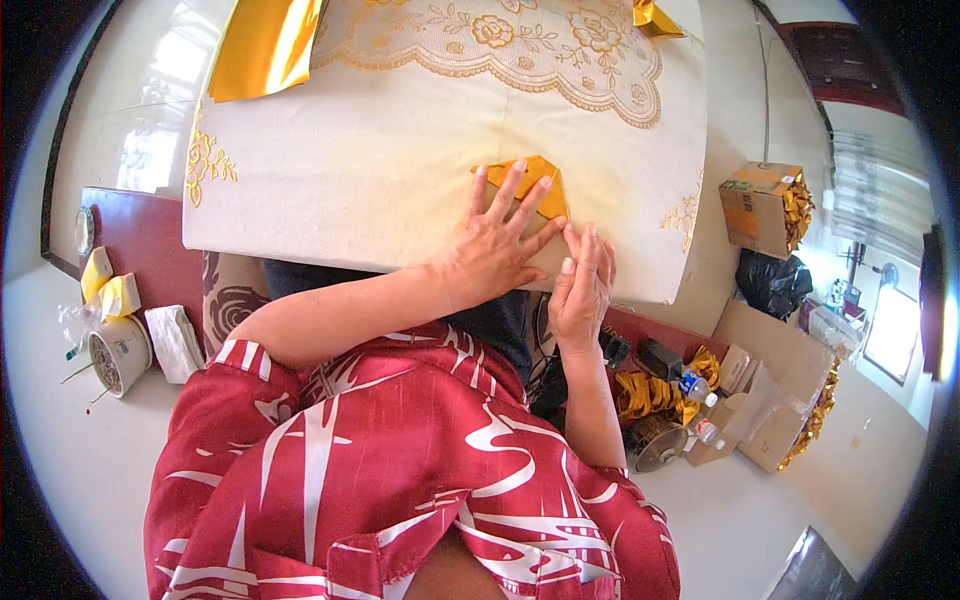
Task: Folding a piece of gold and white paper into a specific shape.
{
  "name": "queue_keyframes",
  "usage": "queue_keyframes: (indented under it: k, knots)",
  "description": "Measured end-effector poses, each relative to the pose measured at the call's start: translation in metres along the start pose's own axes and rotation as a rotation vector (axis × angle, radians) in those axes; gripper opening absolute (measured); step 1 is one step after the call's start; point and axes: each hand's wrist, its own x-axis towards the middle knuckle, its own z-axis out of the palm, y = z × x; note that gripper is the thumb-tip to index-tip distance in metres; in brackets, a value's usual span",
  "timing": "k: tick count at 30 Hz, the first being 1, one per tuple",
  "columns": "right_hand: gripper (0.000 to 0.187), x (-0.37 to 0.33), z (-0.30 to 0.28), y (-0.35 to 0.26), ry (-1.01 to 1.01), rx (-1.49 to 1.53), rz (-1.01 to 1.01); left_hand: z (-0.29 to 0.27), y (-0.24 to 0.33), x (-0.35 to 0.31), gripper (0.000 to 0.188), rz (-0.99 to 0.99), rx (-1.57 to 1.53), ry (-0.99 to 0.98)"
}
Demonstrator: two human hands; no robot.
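A small folded piece of shiny gold paper [556,190] lies on the cloth-covered table [360,190], near its front edge. My left hand [497,238] is spread over it, fingers apart and fingertips on the paper, hiding part of it. Beside it, my right hand [583,285] has its fingers stretched upward, with a fingertip by the paper's lower right corner. The right thumb stands a little away from the other fingers. A stack of gold sheets [265,50] rests at the table's far left, and another gold folded piece [655,18] sits at the far right.
A lace runner [500,45] covers the table's far part. To the right are a cardboard box [758,210] holding gold pieces, a black bag [775,283], a larger carton [770,350], bottles [698,388] and gold bundles [645,395]. A white pot [125,352] stands at left.
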Motion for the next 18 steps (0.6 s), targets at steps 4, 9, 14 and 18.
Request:
queue_keyframes:
  k: [4, 9, 14, 18]
  knots:
    - [0.048, 0.007, -0.003, -0.001, 0.005, 0.04, 0.036, 0.001, 0.001, 0.0, 0.075, -0.016, 0.017, -0.044]
    - [0.047, 0.011, 0.001, 0.001, 0.03, 0.075, 0.035, 0.0, 0.001, 0.0, 0.077, -0.012, 0.032, -0.046]
    - [0.047, 0.019, 0.0, 0.005, 0.012, 0.035, -0.003, 0.0, 0.0, -0.001, 0.08, -0.015, 0.008, -0.007]
    - [0.048, 0.021, -0.001, 0.007, -0.002, 0.004, -0.039, 0.0, 0.0, 0.0, 0.08, -0.019, -0.003, 0.005]
